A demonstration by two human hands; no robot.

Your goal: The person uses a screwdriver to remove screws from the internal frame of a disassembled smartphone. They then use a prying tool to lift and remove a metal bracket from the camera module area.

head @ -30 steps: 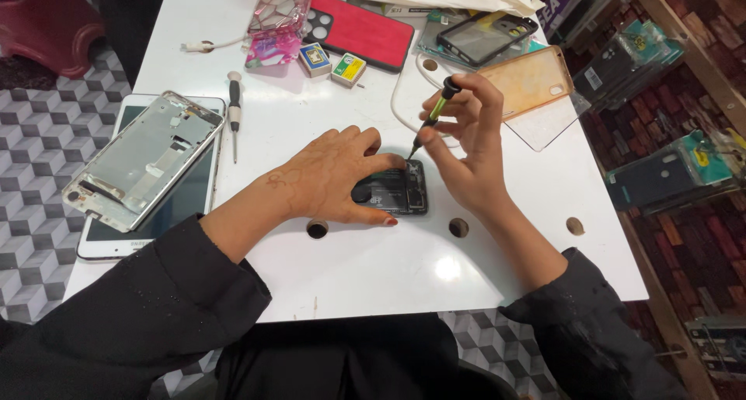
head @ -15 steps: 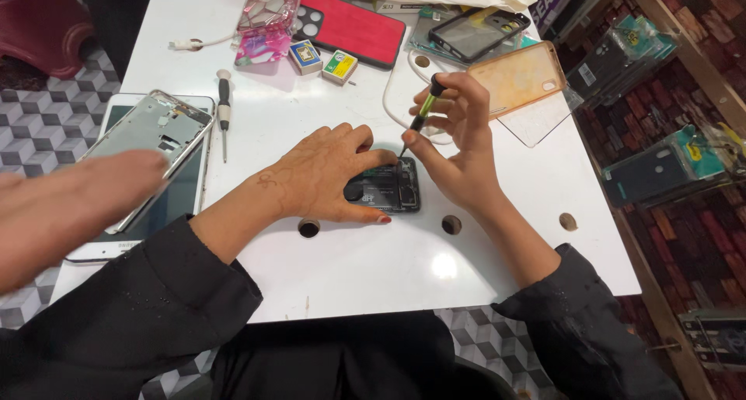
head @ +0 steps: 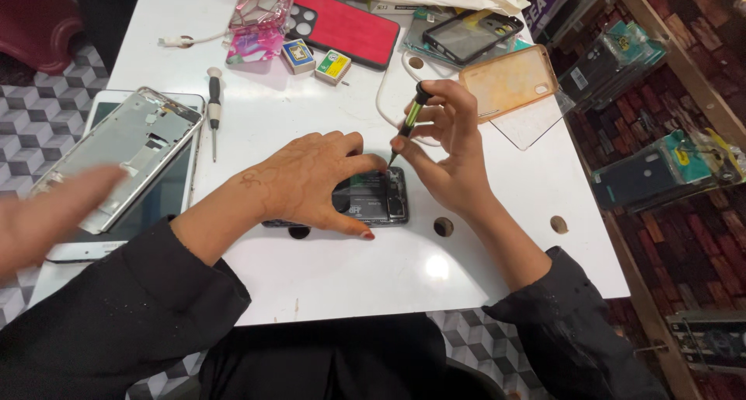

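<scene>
Now, change: someone else's blurred hand has come lower over the desk's left edge.
Count: two screwdrivers, one lying by the tablet.
Left hand: mine, spread flat, pressing down the opened phone.
Phone: dark, back off, innards showing, mid-desk toward the near edge.
Right hand: pinching a green-banded screwdriver, tip at the phone's top.

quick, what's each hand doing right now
Left hand: open, pressed flat on the opened phone.
Right hand: closed on the small screwdriver, tip at the phone.
</scene>
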